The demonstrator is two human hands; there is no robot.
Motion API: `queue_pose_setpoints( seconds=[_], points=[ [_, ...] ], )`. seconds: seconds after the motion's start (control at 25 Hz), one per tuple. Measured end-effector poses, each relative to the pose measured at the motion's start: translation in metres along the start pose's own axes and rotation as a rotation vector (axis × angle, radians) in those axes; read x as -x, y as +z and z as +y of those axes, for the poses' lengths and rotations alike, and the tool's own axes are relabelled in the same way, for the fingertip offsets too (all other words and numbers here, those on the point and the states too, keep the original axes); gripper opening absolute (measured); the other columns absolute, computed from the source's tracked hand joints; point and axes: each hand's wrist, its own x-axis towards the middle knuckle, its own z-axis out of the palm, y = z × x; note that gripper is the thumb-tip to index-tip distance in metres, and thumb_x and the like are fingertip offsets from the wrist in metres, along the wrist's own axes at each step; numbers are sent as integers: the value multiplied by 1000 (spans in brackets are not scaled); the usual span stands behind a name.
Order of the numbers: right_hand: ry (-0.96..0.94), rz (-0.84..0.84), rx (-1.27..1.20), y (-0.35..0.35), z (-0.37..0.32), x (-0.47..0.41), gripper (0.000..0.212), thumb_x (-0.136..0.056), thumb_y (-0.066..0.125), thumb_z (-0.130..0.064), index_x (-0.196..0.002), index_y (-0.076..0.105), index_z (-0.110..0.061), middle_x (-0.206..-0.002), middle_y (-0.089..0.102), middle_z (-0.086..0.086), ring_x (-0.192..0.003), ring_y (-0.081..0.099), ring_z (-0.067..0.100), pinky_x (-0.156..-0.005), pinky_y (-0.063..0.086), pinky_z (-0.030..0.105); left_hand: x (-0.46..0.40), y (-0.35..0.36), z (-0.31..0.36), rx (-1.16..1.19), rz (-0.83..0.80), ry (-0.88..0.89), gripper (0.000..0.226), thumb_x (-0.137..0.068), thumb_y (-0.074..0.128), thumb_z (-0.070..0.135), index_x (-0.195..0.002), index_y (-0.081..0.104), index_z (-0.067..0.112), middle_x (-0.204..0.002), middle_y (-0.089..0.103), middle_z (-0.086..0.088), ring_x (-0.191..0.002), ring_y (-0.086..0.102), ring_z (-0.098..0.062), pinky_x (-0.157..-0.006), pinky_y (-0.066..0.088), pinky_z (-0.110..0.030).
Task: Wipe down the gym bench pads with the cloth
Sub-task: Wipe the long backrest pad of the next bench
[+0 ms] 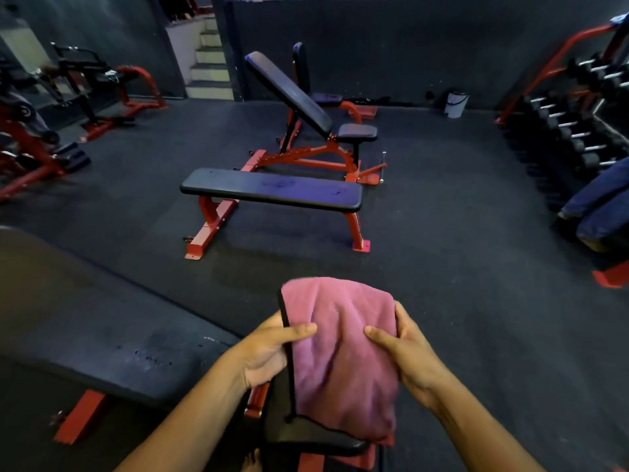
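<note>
**Pink cloth held between both hands**

The left hand (269, 352) and the right hand (406, 349) are gripping a folded pink terry cloth with black edging (340, 352) from either side, thumbs lying across its face. The cloth is hanging between them, its lower end seemingly reaching a small black seat pad (316, 436) at six o'clock. A long dark padded bench (102, 335) is lying at nine o'clock. At twelve o'clock a flat black bench on a red frame (272, 189) is standing well apart.
</note>
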Motion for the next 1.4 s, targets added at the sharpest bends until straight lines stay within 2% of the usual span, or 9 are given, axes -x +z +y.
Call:
queue_pose_setpoints(
  seconds=[0.16,0.36,0.44,0.56,0.72,0.88,1.04,1.2,1.4],
  points=[
    [93,128,84,20,7,-16,35,-87,76,-5,-118,64,-15,-109,75,8,-99,72,22,-84,60,38,-12,-21,-12,-107,253,-95,17,-92,70,1,-108,75,5,-106,78,-18,-89,77,-24,-75,62,-33],
    [-28,-172,290,67,-12,-27,66,-75,83,6,-123,56,-30,-104,76,-1,-96,73,11,-79,63,34,10,-55,11,-55,511,54,28,-93,77,17,-117,69,4,-104,79,-14,-96,76,-26,-88,62,-42],
    [-62,-192,299,92,-16,-38,58,-77,80,9,-120,61,-24,-97,78,-2,-92,75,14,-74,62,32,38,-80,19,-1,492,111,51,-79,85,6,-125,65,4,-113,77,-15,-107,74,-28,-96,59,-45],
    [-68,-136,271,127,-12,-53,32,-84,73,7,-106,72,-15,-92,79,2,-96,74,25,-82,61,39,75,-114,15,60,396,141,76,-65,66,-17,-135,58,13,-117,76,-13,-107,72,-27,-91,62,-42],
    [-71,-220,350,162,-3,-59,24,-95,63,-1,-101,74,-22,-90,78,-5,-88,72,13,-80,58,32,98,-141,5,120,521,124,71,-86,49,-23,-136,58,26,-118,76,-11,-104,73,-29,-81,64,-44],
    [69,-294,301,180,-3,-69,23,-104,54,-13,-107,76,-19,-102,78,4,-98,69,19,-93,55,41,107,-162,4,36,651,192,50,-88,75,8,-137,64,13,-121,76,-11,-108,73,-25,-86,59,-37],
    [183,-379,176,181,-13,-72,27,-107,47,-20,-119,72,-19,-111,77,3,-108,71,22,-98,54,49,98,-154,19,76,725,235,47,-84,82,26,-129,68,22,-119,77,-2,-112,72,-20,-91,58,-36],
    [142,-407,121,171,-22,-84,32,-97,55,2,-123,67,-12,-114,75,12,-110,70,30,-98,54,52,90,-155,35,92,628,249,32,-95,67,8,-127,70,14,-122,75,-11,-111,72,-23,-93,57,-36],
    [225,-348,42,158,-6,-98,37,-93,48,15,-122,66,1,-114,74,21,-98,68,29,-89,56,43,71,-164,32,8,608,241,50,-89,53,-14,-128,67,15,-121,74,-17,-99,71,-23,-80,60,-33]
  ],
)
